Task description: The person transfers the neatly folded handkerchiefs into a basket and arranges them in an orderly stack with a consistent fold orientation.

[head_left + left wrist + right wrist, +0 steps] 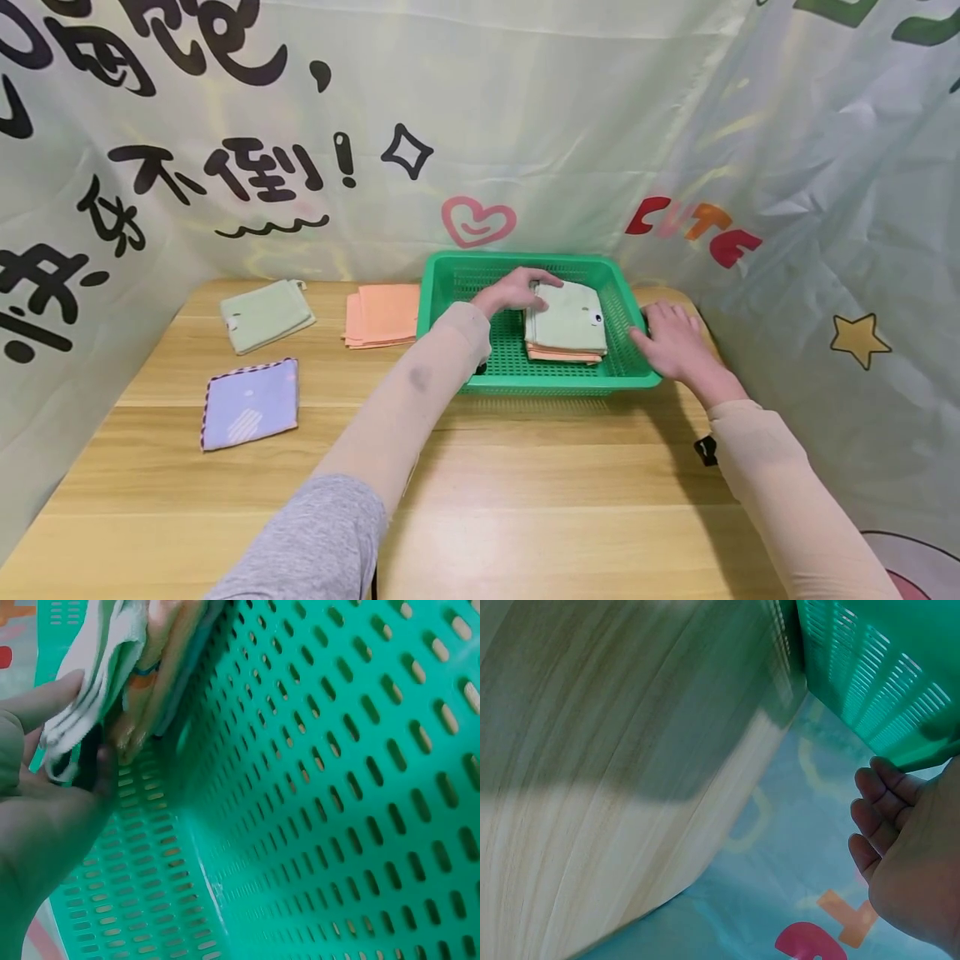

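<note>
A green plastic basket (525, 382) stands at the back of the table. Inside it, to the right, lies a stack of folded cloths, a pale green towel (573, 321) with a small eye pattern on top and orange cloth (562, 356) below. My left hand (517, 292) reaches in and pinches the green towel's left edge; in the left wrist view, thumb and fingers are on either side of its layers (94, 690). At the basket's right rim, my right hand (678, 342) holds on, thumb over the rim and fingers outside. The right wrist view hides that thumb.
Left of the basket lies a folded orange cloth (386, 312). Farther left are another pale green towel (268, 315) and a purple cloth (251, 404) with a checked border. Printed fabric walls (570, 125) enclose the wooden table (487, 492) at the back and sides.
</note>
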`<state>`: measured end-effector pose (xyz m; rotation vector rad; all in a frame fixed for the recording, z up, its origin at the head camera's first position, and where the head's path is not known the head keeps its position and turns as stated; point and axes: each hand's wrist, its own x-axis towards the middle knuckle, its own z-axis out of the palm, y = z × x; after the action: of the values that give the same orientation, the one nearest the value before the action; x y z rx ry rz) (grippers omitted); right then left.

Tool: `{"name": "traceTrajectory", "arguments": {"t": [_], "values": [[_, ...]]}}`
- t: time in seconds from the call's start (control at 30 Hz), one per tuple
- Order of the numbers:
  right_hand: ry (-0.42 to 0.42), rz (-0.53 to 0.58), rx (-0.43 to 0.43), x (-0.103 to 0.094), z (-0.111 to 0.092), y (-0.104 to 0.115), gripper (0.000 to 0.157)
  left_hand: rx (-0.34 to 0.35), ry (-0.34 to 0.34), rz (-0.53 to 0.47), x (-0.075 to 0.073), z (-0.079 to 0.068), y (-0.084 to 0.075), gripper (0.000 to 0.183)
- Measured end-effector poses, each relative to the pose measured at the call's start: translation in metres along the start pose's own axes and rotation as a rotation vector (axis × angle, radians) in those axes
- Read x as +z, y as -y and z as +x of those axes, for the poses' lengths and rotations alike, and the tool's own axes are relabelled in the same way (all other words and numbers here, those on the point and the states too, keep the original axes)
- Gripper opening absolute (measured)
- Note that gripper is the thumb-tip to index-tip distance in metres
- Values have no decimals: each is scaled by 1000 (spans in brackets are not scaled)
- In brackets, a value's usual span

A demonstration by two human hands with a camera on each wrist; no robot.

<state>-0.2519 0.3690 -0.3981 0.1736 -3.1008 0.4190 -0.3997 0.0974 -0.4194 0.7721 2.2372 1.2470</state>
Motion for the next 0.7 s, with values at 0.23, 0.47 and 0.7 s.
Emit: {"name": "traceTrajectory", "arguments": {"t": [0.23,0.47,0.7], "values": [[-2,-7,0,-2,0,2,54,-2,38,138,-1,-3,-2,50],[2,-6,5,-3,0,2,53,12,66,362,1,-1,-4,51],[13,-10,2,-1,0,2,53,-11,83,581,4,-4,-14,50]]}}
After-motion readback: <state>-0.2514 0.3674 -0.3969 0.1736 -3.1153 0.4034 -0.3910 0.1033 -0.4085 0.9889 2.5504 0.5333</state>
